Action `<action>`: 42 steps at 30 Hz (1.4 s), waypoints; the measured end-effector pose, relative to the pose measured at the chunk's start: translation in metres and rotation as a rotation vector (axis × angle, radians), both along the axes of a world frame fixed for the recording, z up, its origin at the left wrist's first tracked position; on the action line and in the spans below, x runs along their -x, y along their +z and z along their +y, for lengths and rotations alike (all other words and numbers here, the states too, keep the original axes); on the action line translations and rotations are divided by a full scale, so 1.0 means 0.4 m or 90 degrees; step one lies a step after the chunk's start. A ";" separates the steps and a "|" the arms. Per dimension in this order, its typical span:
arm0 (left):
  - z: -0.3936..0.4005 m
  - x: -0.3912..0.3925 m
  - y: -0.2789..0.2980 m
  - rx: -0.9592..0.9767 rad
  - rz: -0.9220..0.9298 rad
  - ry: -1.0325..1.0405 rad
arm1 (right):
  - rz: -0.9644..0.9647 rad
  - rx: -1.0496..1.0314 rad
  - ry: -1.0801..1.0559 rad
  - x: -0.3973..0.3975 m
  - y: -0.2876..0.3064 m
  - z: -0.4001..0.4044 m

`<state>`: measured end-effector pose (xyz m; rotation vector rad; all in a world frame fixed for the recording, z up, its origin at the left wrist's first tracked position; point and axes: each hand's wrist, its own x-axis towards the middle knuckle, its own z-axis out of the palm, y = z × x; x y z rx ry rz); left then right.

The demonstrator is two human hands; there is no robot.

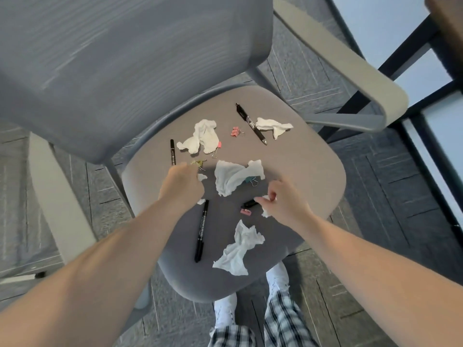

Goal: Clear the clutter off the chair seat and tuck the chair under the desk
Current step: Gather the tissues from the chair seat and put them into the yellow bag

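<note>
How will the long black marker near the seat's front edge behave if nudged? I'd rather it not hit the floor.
The marker looks round and slim, so it would probably roll if pushed sideways. It seems rigid and light, easy to pinch. The chair seat looks padded fabric, which may slow it, though the seat's front edge is close.

I see both hands over the chair seat: left hand closed on a tissue scrap, right hand pinching another tissue. Pens, binder clips, crumpled tissues lie scattered.
</note>
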<state>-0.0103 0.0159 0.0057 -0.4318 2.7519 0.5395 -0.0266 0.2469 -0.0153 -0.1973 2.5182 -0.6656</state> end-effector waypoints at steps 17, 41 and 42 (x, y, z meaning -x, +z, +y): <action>0.094 0.018 -0.121 0.002 -0.099 -0.219 | -0.118 -0.066 0.408 -0.096 -0.061 -0.046; 0.027 0.175 -0.048 0.013 -0.007 0.052 | 0.137 0.029 -0.084 0.279 0.021 -0.049; 0.021 0.183 -0.061 0.015 -0.027 0.049 | 0.137 -0.004 -0.067 0.294 0.013 -0.049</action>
